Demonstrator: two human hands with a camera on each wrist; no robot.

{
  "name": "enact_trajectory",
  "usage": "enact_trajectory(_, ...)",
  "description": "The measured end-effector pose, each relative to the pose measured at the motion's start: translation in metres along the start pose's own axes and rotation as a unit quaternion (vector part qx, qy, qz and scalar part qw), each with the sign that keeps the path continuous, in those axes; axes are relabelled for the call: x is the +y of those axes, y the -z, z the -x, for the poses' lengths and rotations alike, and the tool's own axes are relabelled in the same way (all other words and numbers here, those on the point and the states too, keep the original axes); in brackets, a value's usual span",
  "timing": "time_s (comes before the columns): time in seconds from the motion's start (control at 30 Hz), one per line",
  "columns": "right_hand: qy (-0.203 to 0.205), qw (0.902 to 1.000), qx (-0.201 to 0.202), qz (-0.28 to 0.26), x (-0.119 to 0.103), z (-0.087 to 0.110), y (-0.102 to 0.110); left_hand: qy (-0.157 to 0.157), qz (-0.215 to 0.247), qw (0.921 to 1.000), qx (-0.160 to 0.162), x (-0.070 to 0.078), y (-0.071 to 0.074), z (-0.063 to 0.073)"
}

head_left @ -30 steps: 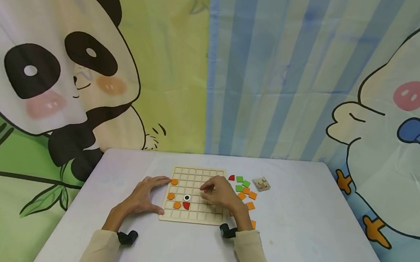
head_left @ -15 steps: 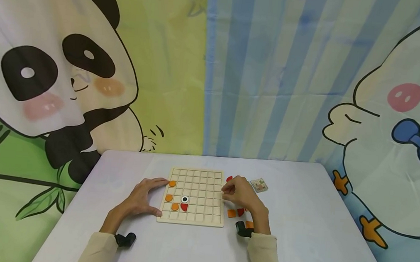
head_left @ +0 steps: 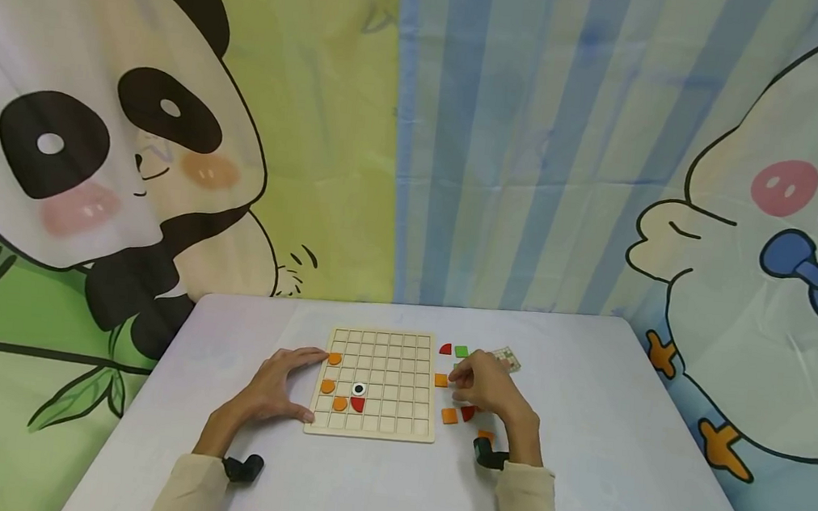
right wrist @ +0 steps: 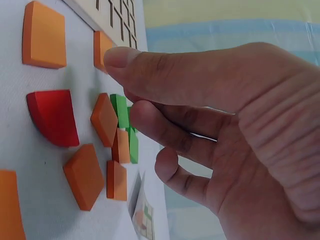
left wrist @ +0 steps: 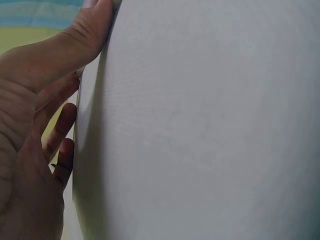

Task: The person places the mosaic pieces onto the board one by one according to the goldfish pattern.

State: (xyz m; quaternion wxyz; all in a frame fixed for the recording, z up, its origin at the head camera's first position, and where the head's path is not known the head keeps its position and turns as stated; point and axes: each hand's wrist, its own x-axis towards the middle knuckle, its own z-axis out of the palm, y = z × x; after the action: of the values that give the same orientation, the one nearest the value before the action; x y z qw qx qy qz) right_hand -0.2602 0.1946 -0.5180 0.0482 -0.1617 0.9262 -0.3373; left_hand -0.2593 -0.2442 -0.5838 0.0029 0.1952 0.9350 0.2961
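Observation:
A pale wooden grid board (head_left: 399, 368) lies on the white table. Its left side holds several orange pieces (head_left: 328, 386), a round eye piece (head_left: 358, 389) and a red quarter-circle (head_left: 357, 404). My left hand (head_left: 279, 386) touches the board's left edge with index finger and thumb spread apart. To the right of the board, my right hand (head_left: 491, 386) hovers over loose pieces, its fingers loosely bent. No piece shows in its fingers in the right wrist view, where the thumb hides the index fingertip. An orange square (head_left: 441, 380) lies between that hand and the board.
Right of the board lie an orange square (head_left: 449, 416), a red quarter-circle (head_left: 445, 349) and a green square (head_left: 462, 351). Orange diamond-shaped pieces (right wrist: 84, 177) sit beneath the right hand. A small patterned card (head_left: 509, 359) is behind it. A printed curtain (head_left: 506, 150) hangs at the table's back.
My right hand has moved right, from above the board to the loose pieces, uncovering an orange square beside the board's edge. My left hand keeps its place at the board.

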Motion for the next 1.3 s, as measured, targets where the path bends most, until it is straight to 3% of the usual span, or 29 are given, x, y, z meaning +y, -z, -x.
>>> enact_trajectory(0.3, -0.025, 0.9997, 0.004, -0.003, 0.003, 0.006, 0.002, -0.003, -0.002, 1.0, 0.001, -0.001, 0.0, 0.0)
enact_trajectory(1.1, -0.024, 0.999, -0.027, -0.024, 0.019, 0.024, 0.009, -0.018, -0.013, 0.9997, 0.008, 0.0, 0.001, -0.001)
enact_trajectory(1.3, -0.06, 0.9979, -0.007, -0.023, 0.02, 0.028, 0.008, -0.02, -0.014, 0.9997, 0.007, 0.002, 0.002, 0.001)
